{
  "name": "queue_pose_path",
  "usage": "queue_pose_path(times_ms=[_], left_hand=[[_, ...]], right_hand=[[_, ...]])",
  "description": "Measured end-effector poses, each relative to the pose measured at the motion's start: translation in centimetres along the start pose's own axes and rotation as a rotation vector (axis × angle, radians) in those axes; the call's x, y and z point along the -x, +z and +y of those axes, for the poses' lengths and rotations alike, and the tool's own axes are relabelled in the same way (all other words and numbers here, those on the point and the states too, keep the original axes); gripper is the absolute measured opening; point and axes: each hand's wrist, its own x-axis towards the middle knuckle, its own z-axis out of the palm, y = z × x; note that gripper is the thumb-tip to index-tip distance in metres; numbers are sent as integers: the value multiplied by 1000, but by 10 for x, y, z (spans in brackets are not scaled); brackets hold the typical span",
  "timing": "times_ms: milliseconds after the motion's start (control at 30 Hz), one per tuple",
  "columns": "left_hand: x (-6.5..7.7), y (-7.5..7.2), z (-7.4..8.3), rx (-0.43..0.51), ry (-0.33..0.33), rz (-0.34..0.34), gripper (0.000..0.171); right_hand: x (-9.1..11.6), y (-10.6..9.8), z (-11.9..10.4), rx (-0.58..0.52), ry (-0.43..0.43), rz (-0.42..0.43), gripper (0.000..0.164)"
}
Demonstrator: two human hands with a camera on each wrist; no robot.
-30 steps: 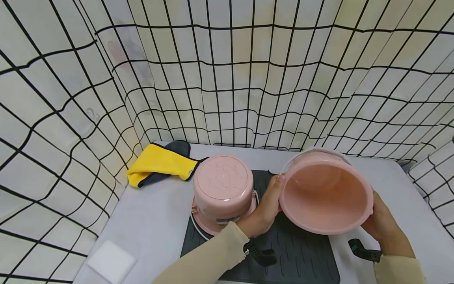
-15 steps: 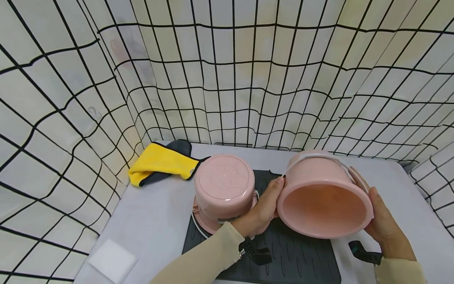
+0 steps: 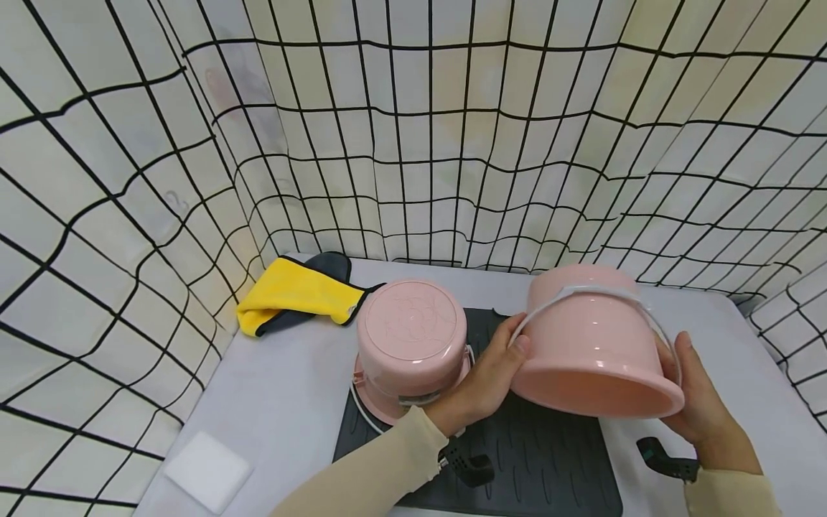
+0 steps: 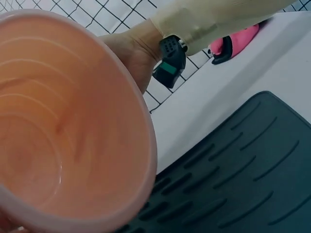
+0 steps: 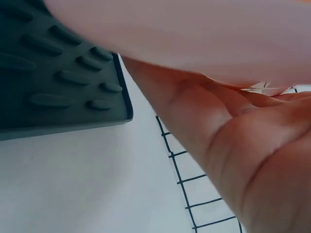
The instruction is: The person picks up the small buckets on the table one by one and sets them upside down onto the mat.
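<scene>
A pink plastic bucket (image 3: 584, 334) is held up between both hands, tilted so its mouth faces down and toward me. My left hand (image 3: 492, 370) grips its left side at the rim, thumb near the white handle. On the opposite side, my right hand (image 3: 698, 402) holds the rim, with some fingers hidden behind the wall. The left wrist view looks into the bucket's ringed interior (image 4: 73, 126). To the left, a similar pink bucket (image 3: 413, 323) stands upside down on the dark ribbed mat (image 3: 517, 467), its white handle hanging at its rim.
A folded yellow and grey cloth (image 3: 300, 294) lies at the back left of the white table (image 3: 278, 402). A white square pad (image 3: 208, 472) is at the front left. Black netting (image 3: 420, 143) over pale walls encloses the back and sides.
The held bucket has turned in my hands: its mouth, facing me before, has swung downward, and its outer wall and handle now show. The other bucket has stayed in place.
</scene>
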Motion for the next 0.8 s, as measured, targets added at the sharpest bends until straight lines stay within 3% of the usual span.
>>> queue_pose_path(times_ms=[200, 367, 500, 800], left_hand=[[0, 3, 5, -75, -98, 96, 70], [-1, 5, 7, -48, -130, 114, 66], [1, 5, 6, -56, -133, 95, 71], [2, 4, 4, -165, -70, 50, 91]], right_hand=[[0, 11, 4, 231, 87, 155, 60], [-2, 17, 0, 294, 22, 110, 60], [-5, 22, -1, 350, -17, 71, 66], [-8, 33, 5, 412, 1, 179, 75]])
